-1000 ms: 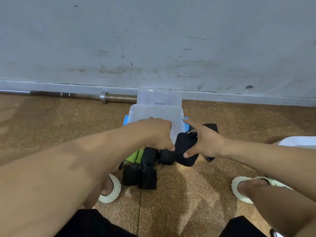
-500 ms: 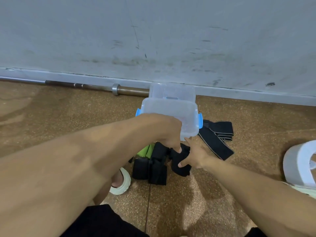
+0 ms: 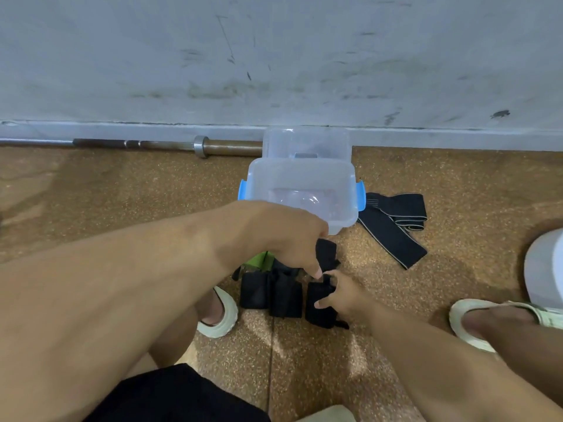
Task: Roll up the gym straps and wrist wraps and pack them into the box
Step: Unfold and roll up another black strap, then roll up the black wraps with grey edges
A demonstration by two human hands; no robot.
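Observation:
A clear plastic box [image 3: 344,190] with blue latches stands open on the floor, its lid [image 3: 306,143] leaning on the wall behind it. In front of it lie several black rolled wraps [image 3: 269,295] and a green strap [image 3: 259,260]. My right hand [image 3: 342,295] grips a black rolled wrap [image 3: 320,310] at the right of the row. My left hand [image 3: 286,242] reaches down over the pile, its fingertips on a loose black wrap [image 3: 326,254]. A flat black strap [image 3: 393,222] lies unrolled to the right of the box.
A steel barbell [image 3: 170,144] lies along the wall at the left. My feet in white sandals [image 3: 224,319] flank the pile. A white object [image 3: 543,266] sits at the right edge. The floor is brown speckled rubber.
Both hands have dropped from the box's front edge to the pile. The right hand moved back toward me with the black roll and set it at the row's right end.

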